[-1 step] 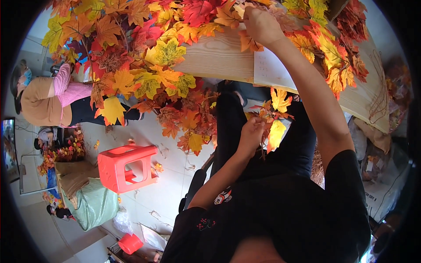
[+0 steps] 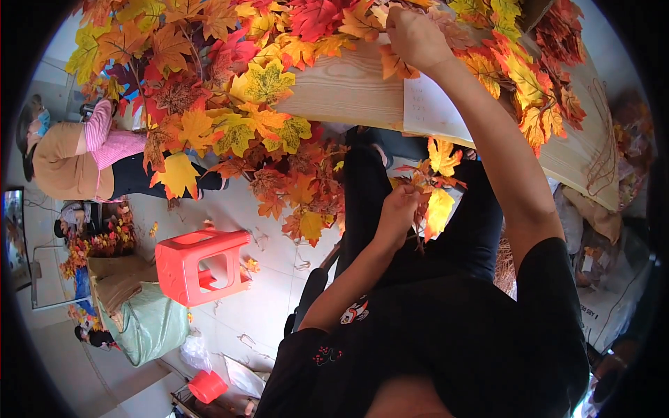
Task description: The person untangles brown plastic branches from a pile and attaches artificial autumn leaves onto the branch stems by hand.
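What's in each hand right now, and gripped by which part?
The left hand holds a spray of yellow and orange leaves by its stems. The right hand is among leaves over the table; its grip cannot be told.

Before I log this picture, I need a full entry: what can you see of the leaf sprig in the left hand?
The leaf sprig is a small bunch of maple-shaped leaves in yellow, orange and red, apparently artificial. A large yellow-orange leaf tops it, a bright yellow one sits lower, and thin brown stems poke out below the left hand. The fingers close around its stem side, with the leaves spreading up and to the right. It appears over the dark trousers; whether it touches them is unclear.
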A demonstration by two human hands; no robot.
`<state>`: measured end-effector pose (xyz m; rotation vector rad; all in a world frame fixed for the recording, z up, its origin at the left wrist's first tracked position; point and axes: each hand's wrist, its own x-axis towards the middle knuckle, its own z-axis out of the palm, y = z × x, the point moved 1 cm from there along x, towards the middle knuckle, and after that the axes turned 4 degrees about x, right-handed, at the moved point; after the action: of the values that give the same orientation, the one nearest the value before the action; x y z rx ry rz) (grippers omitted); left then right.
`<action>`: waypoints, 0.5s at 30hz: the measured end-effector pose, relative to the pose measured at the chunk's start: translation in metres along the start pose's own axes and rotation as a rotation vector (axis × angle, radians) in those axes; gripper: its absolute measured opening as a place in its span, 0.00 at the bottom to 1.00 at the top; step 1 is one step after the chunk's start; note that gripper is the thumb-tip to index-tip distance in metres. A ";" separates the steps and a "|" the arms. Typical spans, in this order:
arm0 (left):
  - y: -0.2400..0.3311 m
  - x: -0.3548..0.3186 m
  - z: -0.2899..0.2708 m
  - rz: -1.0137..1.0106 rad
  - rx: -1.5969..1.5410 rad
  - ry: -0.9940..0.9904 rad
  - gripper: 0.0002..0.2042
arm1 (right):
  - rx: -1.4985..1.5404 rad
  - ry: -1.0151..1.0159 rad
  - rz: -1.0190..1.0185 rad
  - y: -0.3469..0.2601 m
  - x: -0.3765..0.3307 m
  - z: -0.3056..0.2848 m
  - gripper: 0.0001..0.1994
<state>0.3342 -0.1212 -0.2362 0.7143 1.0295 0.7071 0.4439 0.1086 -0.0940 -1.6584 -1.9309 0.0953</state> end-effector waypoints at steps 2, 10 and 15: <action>0.001 0.003 -0.001 -0.037 -0.171 0.019 0.06 | 0.053 0.027 -0.031 -0.001 0.004 -0.004 0.07; 0.015 0.001 -0.001 -0.154 -0.483 -0.056 0.06 | 0.759 0.025 -0.421 0.030 0.000 0.006 0.06; 0.000 0.009 -0.011 -0.145 -0.492 -0.145 0.06 | 0.501 -0.189 0.085 0.016 0.005 -0.001 0.06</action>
<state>0.3274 -0.1116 -0.2448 0.2562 0.7252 0.7339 0.4577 0.1162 -0.0981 -1.4241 -1.7748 0.7295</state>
